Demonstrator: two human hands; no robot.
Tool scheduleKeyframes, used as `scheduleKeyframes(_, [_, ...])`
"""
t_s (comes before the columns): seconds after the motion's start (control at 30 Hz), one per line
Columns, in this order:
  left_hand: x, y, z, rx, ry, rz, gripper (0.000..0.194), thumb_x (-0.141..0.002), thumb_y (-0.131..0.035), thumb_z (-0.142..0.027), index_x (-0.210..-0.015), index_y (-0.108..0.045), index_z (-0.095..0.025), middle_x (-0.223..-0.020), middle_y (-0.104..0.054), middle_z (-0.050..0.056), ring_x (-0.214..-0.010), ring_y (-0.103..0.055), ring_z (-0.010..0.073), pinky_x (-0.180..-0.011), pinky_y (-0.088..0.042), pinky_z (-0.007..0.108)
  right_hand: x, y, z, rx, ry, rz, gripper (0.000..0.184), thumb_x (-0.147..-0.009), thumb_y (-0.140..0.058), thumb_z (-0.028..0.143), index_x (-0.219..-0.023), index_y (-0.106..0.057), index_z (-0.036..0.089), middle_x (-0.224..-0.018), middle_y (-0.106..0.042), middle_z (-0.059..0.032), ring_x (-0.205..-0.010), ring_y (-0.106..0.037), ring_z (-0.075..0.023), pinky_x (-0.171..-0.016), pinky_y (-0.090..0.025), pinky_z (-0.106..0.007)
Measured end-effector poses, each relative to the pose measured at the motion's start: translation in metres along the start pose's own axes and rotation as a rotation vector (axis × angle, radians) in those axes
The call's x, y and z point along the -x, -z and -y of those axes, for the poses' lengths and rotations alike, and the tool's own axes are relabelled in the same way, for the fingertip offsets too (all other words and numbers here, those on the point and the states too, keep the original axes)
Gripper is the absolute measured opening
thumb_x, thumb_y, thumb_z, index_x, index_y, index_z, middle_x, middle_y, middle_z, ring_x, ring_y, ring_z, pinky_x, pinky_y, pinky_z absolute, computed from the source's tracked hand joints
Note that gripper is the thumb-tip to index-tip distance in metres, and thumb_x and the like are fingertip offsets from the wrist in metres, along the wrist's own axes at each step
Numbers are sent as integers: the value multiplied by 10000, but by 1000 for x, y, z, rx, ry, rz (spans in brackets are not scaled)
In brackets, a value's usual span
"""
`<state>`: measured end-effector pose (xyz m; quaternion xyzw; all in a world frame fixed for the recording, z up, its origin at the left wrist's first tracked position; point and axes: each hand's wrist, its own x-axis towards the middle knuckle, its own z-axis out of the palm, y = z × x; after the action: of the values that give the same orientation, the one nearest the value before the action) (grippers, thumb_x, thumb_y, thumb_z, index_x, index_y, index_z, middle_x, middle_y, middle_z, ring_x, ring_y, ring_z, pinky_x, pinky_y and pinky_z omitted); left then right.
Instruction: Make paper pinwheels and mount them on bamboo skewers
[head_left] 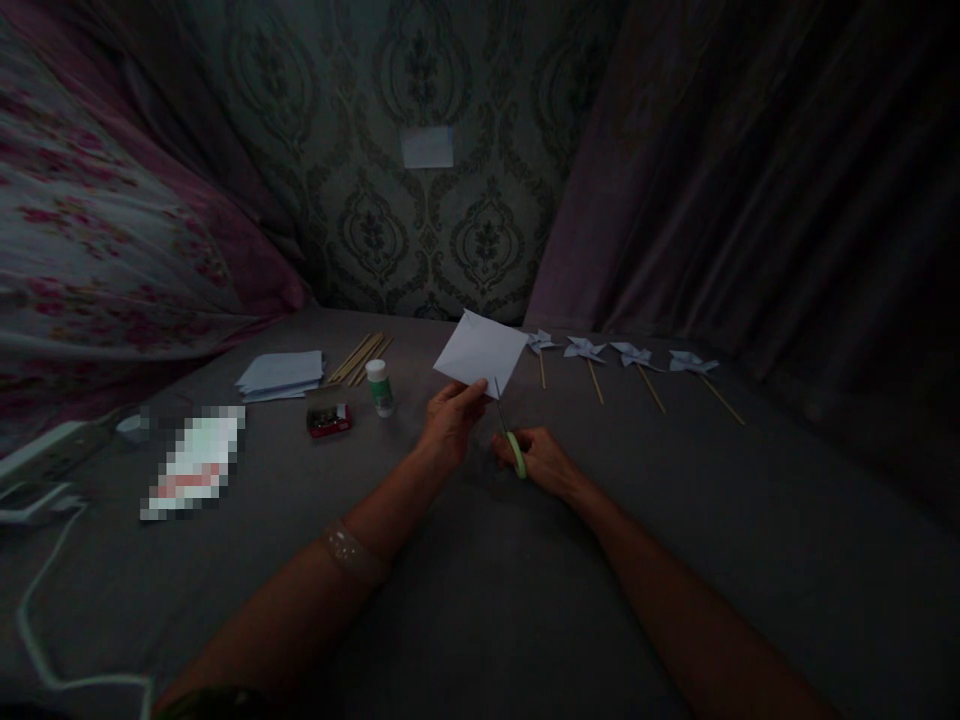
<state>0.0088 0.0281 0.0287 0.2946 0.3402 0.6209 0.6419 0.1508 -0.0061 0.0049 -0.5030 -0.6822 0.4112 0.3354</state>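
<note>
A white square sheet of paper (482, 348) is pinched at its lower edge by my left hand (454, 415), which holds it up off the grey surface. My right hand (546, 458) grips scissors (516, 455) with yellow-green handles. Their blades point up and reach the paper's lower corner, close to my left thumb. Whether the blades are parted or have cut in is too dim to tell. Just left of my left hand stands a white and green glue bottle (379, 388). Behind the paper's right corner lies a paper pinwheel (541, 343) on a stick.
More pinwheels (636, 355) on sticks lie in a row at the right. At the left are stacked paper (281, 373), wooden sticks (363, 358), a small red box (328, 420), a blurred-out sheet (196, 462) and a power strip (56, 455) with a white cable (34, 640). A patterned wall (420, 240) closes the back.
</note>
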Motion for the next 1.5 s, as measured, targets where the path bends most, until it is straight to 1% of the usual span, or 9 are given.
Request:
scheduleKeyframes(0.2, [0,1,1,8,6,4,299,-507,-852,-242,-729,-670,-160,-763,-694,26,-709,-624,144,-692,-412,271,1,0,2,-40,-16,-8,505,-690,-596,637,-535,-592,157,-504,-536,9,-489,-449,-103,-502,-320,-236])
scheduleKeyframes(0.43, [0,1,2,-2,-1,11,303,-524,-844,-239,-767,-679,-165,-807,-702,32,-730,-634,149,-707,-418,277,1,0,2,-46,-11,-31,490,-693,-612,610,-500,-573,162,-492,-535,11,-491,-461,-103,-493,-325,-228])
scheduleKeyframes(0.63, [1,0,0,-8,-18,8,289,-516,-847,-243,-729,-669,-161,-788,-704,35,-726,-635,153,-727,-418,288,1,0,6,-62,-40,-49,498,-661,-627,630,-491,-581,164,-479,-539,6,-475,-457,-104,-481,-330,-234])
scheduleKeyframes(0.87, [2,-1,-2,3,3,3,293,-512,-842,-224,-747,-679,-161,-779,-702,32,-717,-628,150,-696,-411,277,2,-1,8,-76,-54,-72,491,-642,-650,623,-475,-570,168,-472,-533,11,-459,-440,-95,-472,-328,-231])
scheduleKeyframes(1.1, [0,1,-1,-31,-18,20,336,-506,-852,-269,-775,-674,-174,-795,-694,28,-726,-621,147,-705,-399,281,2,0,7,-68,-51,-92,468,-645,-669,589,-473,-586,161,-464,-539,11,-448,-447,-93,-462,-338,-227])
scheduleKeyframes(1.3, [0,0,-1,-8,-19,28,289,-520,-840,-250,-741,-674,-167,-811,-698,29,-719,-617,141,-689,-405,270,3,-1,11,-79,-62,-117,470,-627,-678,589,-451,-565,168,-444,-507,20,-441,-423,-91,-453,-326,-230])
scheduleKeyframes(1.5, [2,-1,-3,-17,-12,10,302,-504,-852,-253,-737,-678,-170,-816,-713,40,-734,-630,153,-683,-423,260,3,-1,11,-62,-90,-129,474,-618,-676,596,-461,-565,163,-448,-501,22,-451,-419,-91,-459,-315,-233])
